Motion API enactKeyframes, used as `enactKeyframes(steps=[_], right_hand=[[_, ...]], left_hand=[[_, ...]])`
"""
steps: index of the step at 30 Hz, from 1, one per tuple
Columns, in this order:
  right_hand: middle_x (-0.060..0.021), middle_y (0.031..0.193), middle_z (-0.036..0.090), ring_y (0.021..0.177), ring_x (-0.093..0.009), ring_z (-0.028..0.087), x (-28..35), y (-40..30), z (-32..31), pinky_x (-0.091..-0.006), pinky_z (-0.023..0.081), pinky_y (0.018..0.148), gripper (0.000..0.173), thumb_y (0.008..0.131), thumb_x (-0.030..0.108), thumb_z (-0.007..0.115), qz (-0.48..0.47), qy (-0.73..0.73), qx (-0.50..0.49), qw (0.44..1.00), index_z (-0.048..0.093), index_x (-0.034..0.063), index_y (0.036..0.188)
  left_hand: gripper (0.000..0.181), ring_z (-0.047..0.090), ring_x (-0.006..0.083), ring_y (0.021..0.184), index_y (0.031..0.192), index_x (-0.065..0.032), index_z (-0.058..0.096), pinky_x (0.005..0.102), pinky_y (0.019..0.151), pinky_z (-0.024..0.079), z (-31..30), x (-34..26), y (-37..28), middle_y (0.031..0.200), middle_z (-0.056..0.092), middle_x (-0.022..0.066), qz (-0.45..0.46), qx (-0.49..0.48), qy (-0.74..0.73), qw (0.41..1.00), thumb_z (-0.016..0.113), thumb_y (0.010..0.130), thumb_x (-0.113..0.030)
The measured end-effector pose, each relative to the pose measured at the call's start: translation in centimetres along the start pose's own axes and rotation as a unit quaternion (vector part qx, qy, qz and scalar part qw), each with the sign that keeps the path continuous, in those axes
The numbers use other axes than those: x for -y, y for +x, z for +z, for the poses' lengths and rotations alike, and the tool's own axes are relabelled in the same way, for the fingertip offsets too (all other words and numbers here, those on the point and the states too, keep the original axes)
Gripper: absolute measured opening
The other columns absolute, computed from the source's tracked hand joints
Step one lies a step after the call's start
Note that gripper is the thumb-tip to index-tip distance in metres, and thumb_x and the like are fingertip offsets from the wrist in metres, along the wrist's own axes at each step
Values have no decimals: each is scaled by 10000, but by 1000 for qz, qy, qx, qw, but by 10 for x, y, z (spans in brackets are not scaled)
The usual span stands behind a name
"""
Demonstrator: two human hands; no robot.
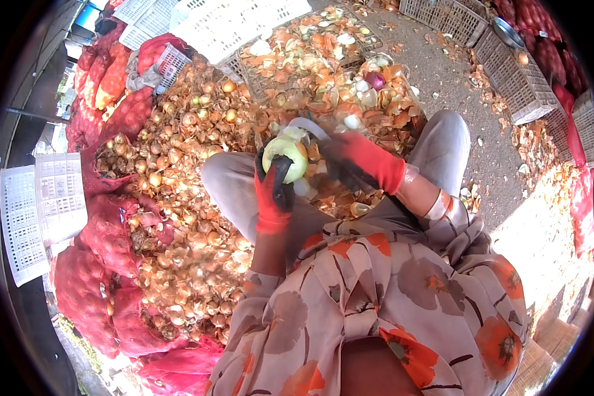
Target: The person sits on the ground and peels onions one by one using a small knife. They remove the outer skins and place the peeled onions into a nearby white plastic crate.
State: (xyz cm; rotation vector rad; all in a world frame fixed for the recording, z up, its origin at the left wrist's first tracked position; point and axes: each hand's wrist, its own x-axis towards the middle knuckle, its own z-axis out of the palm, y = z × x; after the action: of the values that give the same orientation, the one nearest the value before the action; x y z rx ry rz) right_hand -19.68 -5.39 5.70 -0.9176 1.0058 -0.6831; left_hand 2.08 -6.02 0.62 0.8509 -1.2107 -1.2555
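Note:
My left hand (273, 198), in a red and black work glove, holds a partly peeled, pale green onion (298, 157) above my lap, its thumb across the near face. To the right, my right hand (364, 159), in a matching glove, is blurred by motion. Its fingers are curled around what looks like a knife, whose pale curved blade (313, 126) reaches left above the onion. The handle is hidden in the glove. Below and beyond both hands lies a heap of onion skins (396, 119), with a purple onion (375, 80) and several white peeled pieces on it.
A large pile of unpeeled onions (193, 198) spreads along my left, bordered by red mesh sacks (86, 297). White plastic crates (59, 195) stand at the far left, another crate (237, 24) ahead. More crates (517, 79) and a metal bowl (509, 32) are at right.

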Motion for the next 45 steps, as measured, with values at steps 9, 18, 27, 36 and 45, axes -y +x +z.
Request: enactKeyframes(steps=[9, 18, 27, 36, 45], right_hand=[[0, 662, 560, 506, -84, 519, 17, 13, 13, -255, 398, 444, 236, 894, 238, 681, -147, -55, -68, 985, 635, 24, 981], [-86, 695, 613, 519, -158, 575, 4, 31, -20, -310, 450, 470, 221, 916, 188, 566, -155, 191, -130, 960, 589, -4, 1022], [-148, 819, 606, 643, -340, 625, -17, -38, 2, -411, 499, 556, 394, 877, 257, 648, -382, -532, -184, 733, 565, 70, 1213], [-152, 836, 614, 692, -351, 641, -12, -32, 28, -428, 504, 582, 348, 913, 261, 574, -326, -612, -182, 697, 567, 59, 1196], [-83, 760, 627, 635, -247, 614, -19, -5, 4, -401, 481, 619, 357, 961, 334, 556, -219, -105, -158, 957, 592, 15, 1116]], left_hand=[[643, 546, 225, 1110, 1340, -6, 448, 334, 949, 464, 21, -21, -9, 1250, 532, 119, -48, 43, -43, 997, 682, 745, -78], [661, 526, 266, 1198, 1400, -38, 402, 394, 987, 467, 17, -26, -14, 1317, 505, 135, -44, 70, -122, 989, 669, 813, -181], [499, 584, 268, 1089, 1254, -19, 489, 361, 950, 485, -1, 21, -4, 1219, 556, 124, 270, -8, 358, 894, 691, 805, 70], [374, 570, 264, 1118, 1261, -19, 491, 405, 956, 482, 7, 5, -11, 1218, 557, 126, -58, -69, -225, 970, 558, 933, -186], [378, 543, 253, 1166, 1298, -2, 466, 409, 976, 481, -11, 29, -7, 1276, 523, 143, 144, -15, 123, 982, 482, 970, -189]])
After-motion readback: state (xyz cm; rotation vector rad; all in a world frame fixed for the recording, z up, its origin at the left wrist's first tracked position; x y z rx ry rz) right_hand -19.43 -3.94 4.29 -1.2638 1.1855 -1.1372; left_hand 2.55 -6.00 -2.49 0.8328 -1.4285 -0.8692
